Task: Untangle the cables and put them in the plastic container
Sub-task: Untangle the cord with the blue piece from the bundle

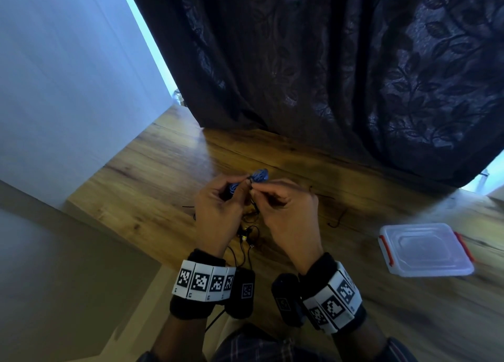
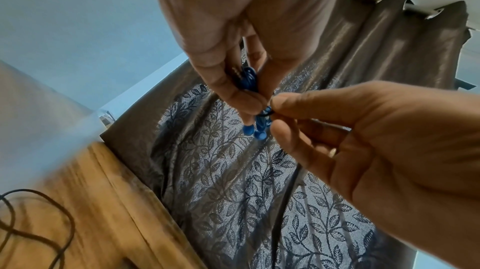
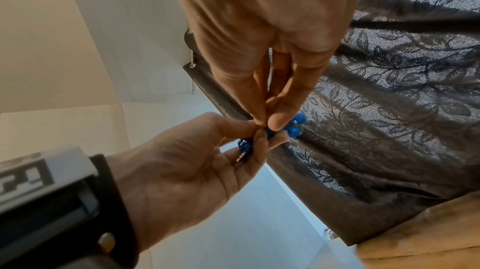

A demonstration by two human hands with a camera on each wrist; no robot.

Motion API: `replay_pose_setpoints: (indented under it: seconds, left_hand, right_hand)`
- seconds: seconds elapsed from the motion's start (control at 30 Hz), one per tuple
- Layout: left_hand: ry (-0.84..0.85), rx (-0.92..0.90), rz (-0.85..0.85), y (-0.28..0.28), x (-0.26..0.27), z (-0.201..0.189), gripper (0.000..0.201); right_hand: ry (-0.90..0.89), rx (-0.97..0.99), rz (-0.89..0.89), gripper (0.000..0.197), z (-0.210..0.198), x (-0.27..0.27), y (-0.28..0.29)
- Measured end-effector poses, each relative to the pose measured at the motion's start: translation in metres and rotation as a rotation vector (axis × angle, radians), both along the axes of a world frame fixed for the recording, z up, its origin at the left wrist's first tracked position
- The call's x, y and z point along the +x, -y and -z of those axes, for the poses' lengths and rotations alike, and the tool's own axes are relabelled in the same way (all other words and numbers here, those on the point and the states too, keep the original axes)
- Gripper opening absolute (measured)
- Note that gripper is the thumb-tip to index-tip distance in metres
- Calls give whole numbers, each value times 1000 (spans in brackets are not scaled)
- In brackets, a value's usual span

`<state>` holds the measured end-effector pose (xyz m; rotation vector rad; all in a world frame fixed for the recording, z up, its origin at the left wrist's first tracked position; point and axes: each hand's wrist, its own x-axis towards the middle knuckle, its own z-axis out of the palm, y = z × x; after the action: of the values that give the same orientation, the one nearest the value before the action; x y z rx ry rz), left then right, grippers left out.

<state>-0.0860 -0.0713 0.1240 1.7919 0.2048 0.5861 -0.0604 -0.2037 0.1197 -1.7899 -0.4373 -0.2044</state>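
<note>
both hands raised over tabletop (image 1: 152, 170). left hand (image 1: 218, 211) fingers clamped on blue earphone bundle (image 2: 249, 78); right hand (image 1: 286, 211) fingers pinching black cable (image 2: 266, 113) looped round it. ease loop off slowly, don't yank. plastic container (image 1: 425, 249) to the right, lid on.

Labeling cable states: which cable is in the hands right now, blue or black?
The blue earphone cable, bundled and pinched by left hand and right hand. The black cables lie on the wooden table.

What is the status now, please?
Left hand grips blue earphone bundle. Right hand pinches black cable looped on it. Container lidded.
</note>
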Motion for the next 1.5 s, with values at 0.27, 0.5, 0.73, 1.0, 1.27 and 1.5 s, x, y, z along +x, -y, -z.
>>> replay_pose_setpoints:
  seconds: [0.27,0.5,0.73,1.0,1.27,1.5]
  left_hand:
    - [-5,34,-18,1,-1,-3,13]
    - [-29,172,8,0,-1,0,13]
    - [-47,260,27,-1,-1,2,13]
    - [-189,128,65,-2,0,-1,17]
    - [-231,-91,250,-16,-2,4,20]
    - [-249,77,206,-15,-3,9,4]
  right_hand:
    - [23,-12,9,19,-3,-1,-1]
    - [-44,-24,46,17,-12,2,0]
    - [-45,-178,-81,16,-20,16,5]
    - [74,-149,-80,17,-4,12,1]
    - [-100,-233,-110,26,-4,13,1]
    - [-88,-181,-88,21,-5,9,-7]
